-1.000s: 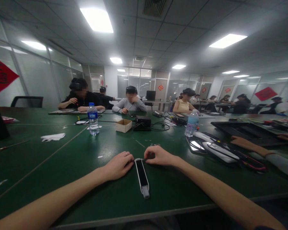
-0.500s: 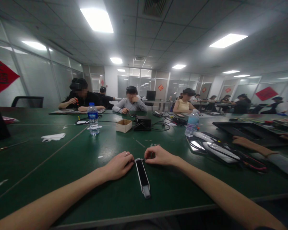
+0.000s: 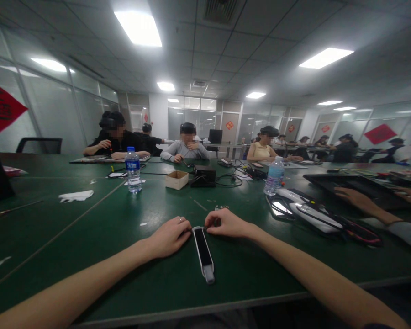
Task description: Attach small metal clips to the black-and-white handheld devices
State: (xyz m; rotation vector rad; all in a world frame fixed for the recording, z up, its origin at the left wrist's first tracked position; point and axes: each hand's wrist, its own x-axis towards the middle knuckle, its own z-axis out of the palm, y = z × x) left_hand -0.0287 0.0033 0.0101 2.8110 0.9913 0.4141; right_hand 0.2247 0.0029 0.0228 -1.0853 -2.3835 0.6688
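1. We have the slim device [image 3: 202, 249] lying flat on the green table [image 3: 164, 292], its far end between our two hands and its near end pointing back toward us.
2. Our left hand [image 3: 173, 235] rests with bent fingers beside the far left corner; whether the fingertips touch the rim or grip anything, we cannot tell.
3. Our right hand [image 3: 226, 223] curls thumb and forefinger toward each other at the far right corner; we cannot tell if something small is pinched there. The hands are apart from each other, with the device's far end in the gap.
4. We judge the device light and stiff, probably a hard plastic shell, so it should lift as one piece without bending.
5. Its dark face looks smooth, so we expect it to be slippery and easily marked; we would take hold by the pale rim [image 3: 211, 258] along the long sides.
6. The grey end piece [image 3: 208, 274] may be a separate part, so we would not trust it as a handle.
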